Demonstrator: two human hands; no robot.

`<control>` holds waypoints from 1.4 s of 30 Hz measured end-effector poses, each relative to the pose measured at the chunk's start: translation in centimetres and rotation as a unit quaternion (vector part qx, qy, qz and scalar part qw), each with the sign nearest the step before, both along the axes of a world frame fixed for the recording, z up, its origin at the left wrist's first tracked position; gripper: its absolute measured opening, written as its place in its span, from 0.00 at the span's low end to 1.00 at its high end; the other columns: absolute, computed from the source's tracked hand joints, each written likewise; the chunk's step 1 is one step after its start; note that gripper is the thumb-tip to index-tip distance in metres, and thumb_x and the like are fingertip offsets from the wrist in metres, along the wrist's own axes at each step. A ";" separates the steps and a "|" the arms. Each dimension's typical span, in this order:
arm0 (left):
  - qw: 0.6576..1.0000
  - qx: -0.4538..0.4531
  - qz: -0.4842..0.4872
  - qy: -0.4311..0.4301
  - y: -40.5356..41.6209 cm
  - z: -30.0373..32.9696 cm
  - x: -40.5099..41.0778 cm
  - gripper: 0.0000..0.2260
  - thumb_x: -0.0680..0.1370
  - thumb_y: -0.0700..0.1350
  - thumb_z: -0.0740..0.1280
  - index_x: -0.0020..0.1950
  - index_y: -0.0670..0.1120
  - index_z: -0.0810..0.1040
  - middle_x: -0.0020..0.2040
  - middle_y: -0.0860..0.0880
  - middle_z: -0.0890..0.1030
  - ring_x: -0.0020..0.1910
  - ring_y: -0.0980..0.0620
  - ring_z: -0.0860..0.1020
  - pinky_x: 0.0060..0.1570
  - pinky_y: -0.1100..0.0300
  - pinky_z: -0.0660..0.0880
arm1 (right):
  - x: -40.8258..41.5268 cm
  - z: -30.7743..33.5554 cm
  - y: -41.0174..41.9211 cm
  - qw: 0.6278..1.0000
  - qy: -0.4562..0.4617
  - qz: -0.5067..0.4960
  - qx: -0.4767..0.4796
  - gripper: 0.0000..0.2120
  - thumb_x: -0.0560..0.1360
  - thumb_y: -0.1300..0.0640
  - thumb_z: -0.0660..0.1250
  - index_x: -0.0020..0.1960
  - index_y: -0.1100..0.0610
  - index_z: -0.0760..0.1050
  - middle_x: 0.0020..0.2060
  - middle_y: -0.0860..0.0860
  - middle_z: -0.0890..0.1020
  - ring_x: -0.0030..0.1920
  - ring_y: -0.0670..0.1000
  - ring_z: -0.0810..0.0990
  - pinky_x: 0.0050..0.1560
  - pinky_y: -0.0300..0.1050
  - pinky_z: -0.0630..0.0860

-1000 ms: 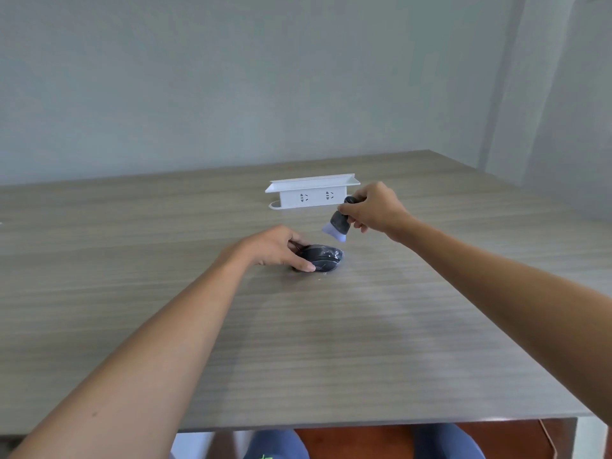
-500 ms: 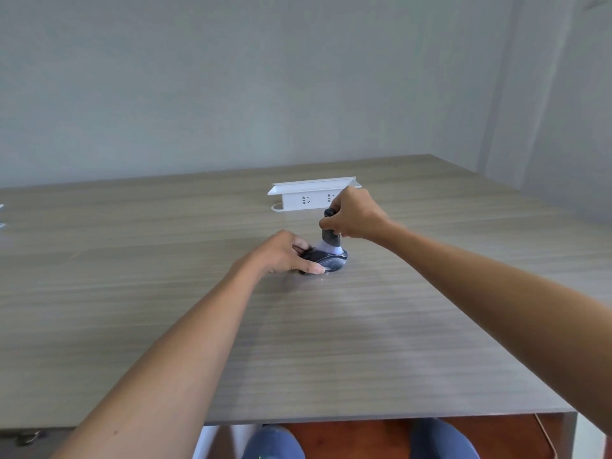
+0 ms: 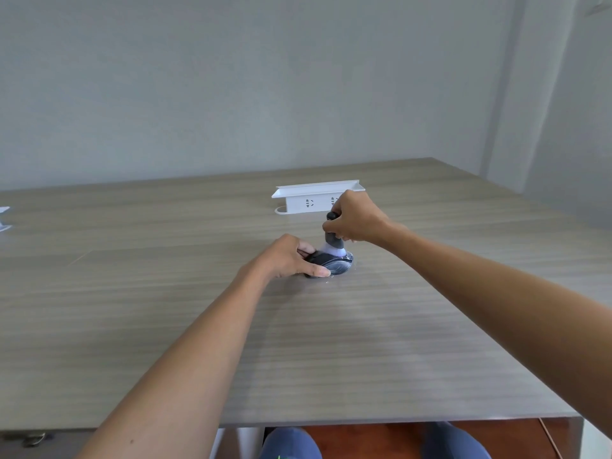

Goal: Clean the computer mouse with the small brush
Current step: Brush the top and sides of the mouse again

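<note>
While the dark computer mouse (image 3: 332, 265) is pinned flat on the wood-grain tabletop (image 3: 397, 342) just right of the frame's centre, its near side is gripped by the left hand (image 3: 291, 258), thumb and fingers closed around it. The small brush (image 3: 333, 242) is held upright in the closed right hand (image 3: 354, 220) directly above, its pale bristles pressed onto the mouse's top. A white power strip holder (image 3: 314, 197) is seen just behind the hands, partly covered by the right one.
</note>
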State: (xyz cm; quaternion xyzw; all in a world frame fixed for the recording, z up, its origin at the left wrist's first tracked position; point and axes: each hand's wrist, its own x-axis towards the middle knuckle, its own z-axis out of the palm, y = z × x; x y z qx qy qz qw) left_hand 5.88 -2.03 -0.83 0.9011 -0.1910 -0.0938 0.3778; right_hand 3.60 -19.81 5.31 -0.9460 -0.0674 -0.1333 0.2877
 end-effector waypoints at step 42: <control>0.999 -0.007 -0.023 -0.022 -0.1 -0.1 0.0 0.10 0.68 0.51 0.81 0.48 0.60 0.87 0.51 0.47 0.88 0.43 0.54 0.80 0.54 0.57 0.77 | -0.2 -0.1 0.1 1.000 0.000 0.015 0.002 0.09 0.71 0.65 0.67 0.34 0.70 0.78 0.32 0.63 0.85 0.22 0.50 0.77 0.30 0.44 0.79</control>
